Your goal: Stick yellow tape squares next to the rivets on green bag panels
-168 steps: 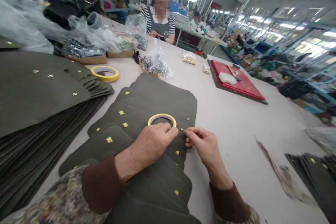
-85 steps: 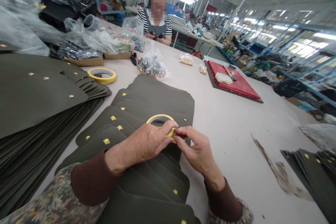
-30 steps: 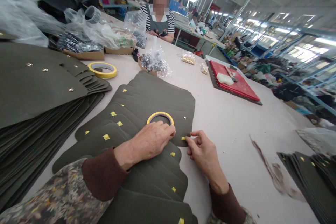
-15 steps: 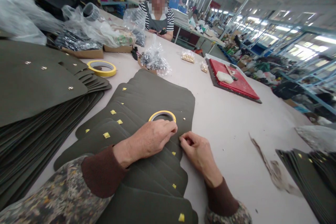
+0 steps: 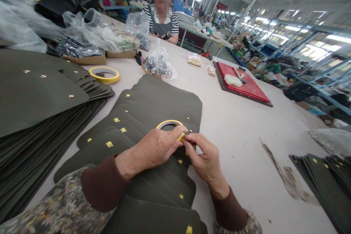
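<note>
Through the head view I observe the left hand (image 5: 153,149) gripping a yellow tape roll (image 5: 168,121) over overlapping dark panels (image 5: 167,95) on the bench (image 5: 233,128), the right hand (image 5: 204,157) pinching the roll's near edge between thumb and forefinger.

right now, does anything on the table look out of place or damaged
Yes: a ragged brownish streak on the pale tabletop, off to the right of the right hand. It breaks the plain surface; I can't tell whether it's a loose scrap or torn covering.
</note>
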